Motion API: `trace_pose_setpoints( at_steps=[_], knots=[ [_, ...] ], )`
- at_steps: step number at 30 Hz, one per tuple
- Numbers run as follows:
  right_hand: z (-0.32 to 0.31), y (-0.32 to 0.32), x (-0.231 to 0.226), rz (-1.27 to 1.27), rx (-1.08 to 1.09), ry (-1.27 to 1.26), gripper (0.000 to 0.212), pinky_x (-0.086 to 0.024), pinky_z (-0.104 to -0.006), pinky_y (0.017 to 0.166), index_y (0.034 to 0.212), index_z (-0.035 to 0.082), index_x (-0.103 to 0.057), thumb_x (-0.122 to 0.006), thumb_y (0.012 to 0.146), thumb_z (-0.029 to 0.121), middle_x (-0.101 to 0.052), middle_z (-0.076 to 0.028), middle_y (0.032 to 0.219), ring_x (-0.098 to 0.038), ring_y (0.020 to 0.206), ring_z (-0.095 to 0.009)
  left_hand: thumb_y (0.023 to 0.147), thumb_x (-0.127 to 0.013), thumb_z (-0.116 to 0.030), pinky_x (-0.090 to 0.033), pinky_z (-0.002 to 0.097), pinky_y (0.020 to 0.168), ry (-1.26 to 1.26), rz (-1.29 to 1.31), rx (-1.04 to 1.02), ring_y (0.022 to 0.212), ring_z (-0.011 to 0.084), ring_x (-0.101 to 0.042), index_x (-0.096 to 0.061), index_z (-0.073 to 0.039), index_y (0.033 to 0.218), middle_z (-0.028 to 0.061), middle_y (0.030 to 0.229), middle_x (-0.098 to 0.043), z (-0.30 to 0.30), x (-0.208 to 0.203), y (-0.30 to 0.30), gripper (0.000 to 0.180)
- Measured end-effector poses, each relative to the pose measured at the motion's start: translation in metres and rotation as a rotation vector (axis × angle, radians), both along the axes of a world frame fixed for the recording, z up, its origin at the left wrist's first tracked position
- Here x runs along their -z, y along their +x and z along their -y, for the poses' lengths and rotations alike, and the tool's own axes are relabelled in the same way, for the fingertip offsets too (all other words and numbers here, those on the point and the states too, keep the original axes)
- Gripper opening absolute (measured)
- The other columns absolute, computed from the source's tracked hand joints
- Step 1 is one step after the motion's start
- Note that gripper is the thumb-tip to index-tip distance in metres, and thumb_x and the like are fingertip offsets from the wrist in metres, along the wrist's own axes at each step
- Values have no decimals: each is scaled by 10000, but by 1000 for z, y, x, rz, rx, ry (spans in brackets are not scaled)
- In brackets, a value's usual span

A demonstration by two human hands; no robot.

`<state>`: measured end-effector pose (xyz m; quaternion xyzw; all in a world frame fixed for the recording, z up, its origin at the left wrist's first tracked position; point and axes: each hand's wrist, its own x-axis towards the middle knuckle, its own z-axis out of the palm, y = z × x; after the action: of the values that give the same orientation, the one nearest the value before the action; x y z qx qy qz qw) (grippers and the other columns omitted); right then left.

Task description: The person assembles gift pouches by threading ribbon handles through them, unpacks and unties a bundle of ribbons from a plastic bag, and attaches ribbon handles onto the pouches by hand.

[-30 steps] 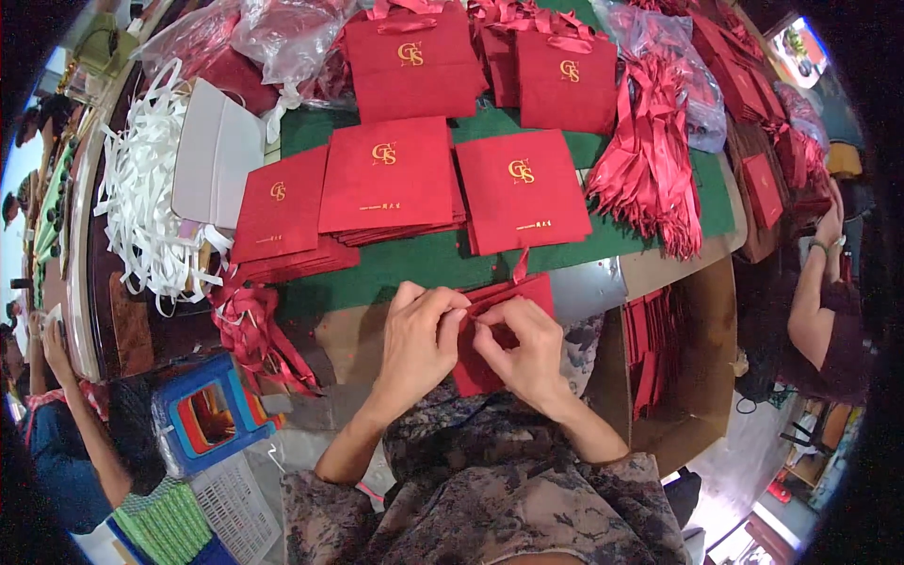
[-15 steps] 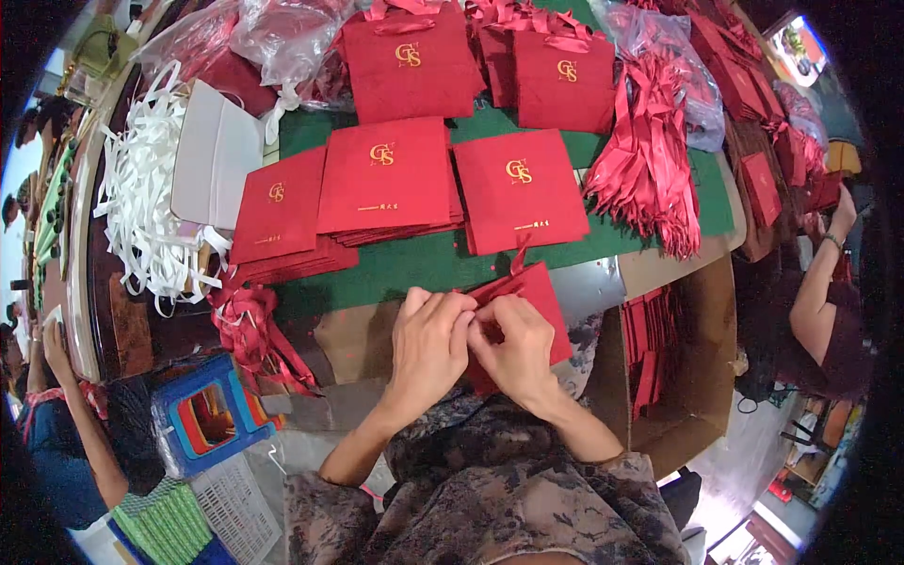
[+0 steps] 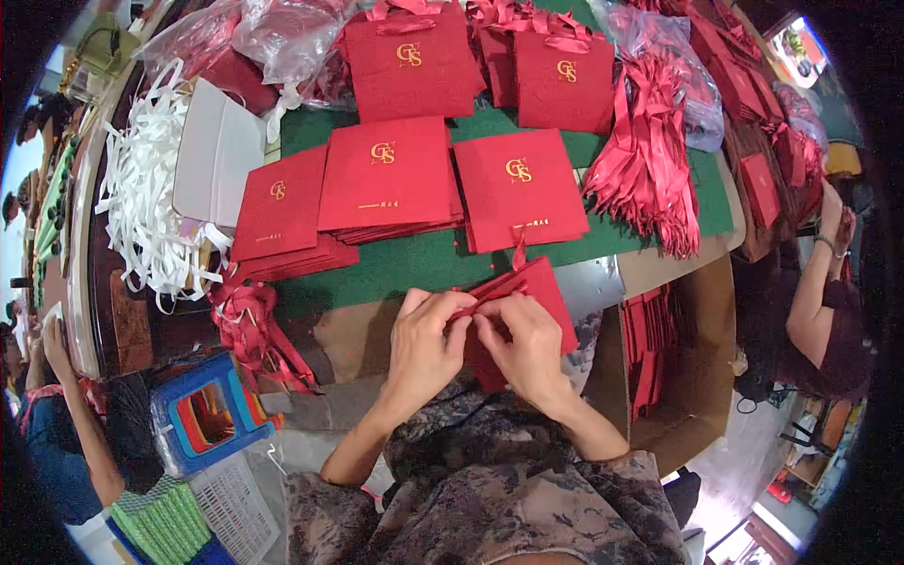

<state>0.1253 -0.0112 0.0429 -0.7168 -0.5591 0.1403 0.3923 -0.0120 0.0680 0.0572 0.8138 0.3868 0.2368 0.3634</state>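
A small red paper bag [image 3: 554, 299] is held at the table's near edge, tilted, in front of my body. My left hand [image 3: 426, 341] pinches its upper edge from the left, fingers curled. Close beside it, my right hand [image 3: 524, 347] pinches the same edge, thumb and index finger together near the left thumb. A short red ribbon [image 3: 519, 256] sticks up from the bag beyond my fingers. What lies between the fingertips is hidden. Just beyond are stacks of flat red bags with gold print: a left stack [image 3: 278, 207], a middle stack [image 3: 384, 179] and a right stack [image 3: 520, 193].
Red ribbons [image 3: 645, 160] lie right, more ribbons [image 3: 259, 330] hang left. White ribbons [image 3: 141, 188] heap by a white box [image 3: 218, 155]. A cardboard box [image 3: 702, 367] with red bags stands right. A blue stool [image 3: 202, 410] is lower left. Co-workers' arms show at both sides.
The bag has tilted slightly, and my right hand has shifted a little to the right. Both hands stay on the bag's edge. The co-worker's hands at the right have moved.
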Motion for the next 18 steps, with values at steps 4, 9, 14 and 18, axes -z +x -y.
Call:
trace_pose_setpoints(
  at_steps=[4,9,14,18],
  knots=[
    [0,14,-23,33,-100,22,143,-489,-395,664,886,46,-673,-764,777,63,-649,-105,834,-625,773,-300,789,-720,-14,-519,366,754,-35,23,-22,843,268,-623,-687,-38,991,88,928,-707,1,6,-5,206],
    [-13,38,-44,130,-189,105,128,-446,-384,711,874,60,-668,-753,778,58,-619,-68,867,-590,820,-286,769,-740,-44,-500,377,737,105,33,12,825,274,-590,-683,-50,920,58,874,-689,7,8,-5,161],
    [-21,61,-30,129,-511,-220,119,-408,-400,767,859,61,-682,-700,849,179,-599,-73,848,-560,886,-286,727,-754,-7,-505,368,724,327,59,88,840,257,-590,-704,-65,894,48,879,-675,13,5,-1,183],
    [-27,72,-26,-16,-578,-289,145,-430,-399,795,877,60,-715,-711,843,200,-619,-84,857,-571,902,-300,708,-733,-11,-511,363,731,388,104,160,854,264,-581,-721,-57,913,50,888,-655,13,6,-1,210]
  ],
)
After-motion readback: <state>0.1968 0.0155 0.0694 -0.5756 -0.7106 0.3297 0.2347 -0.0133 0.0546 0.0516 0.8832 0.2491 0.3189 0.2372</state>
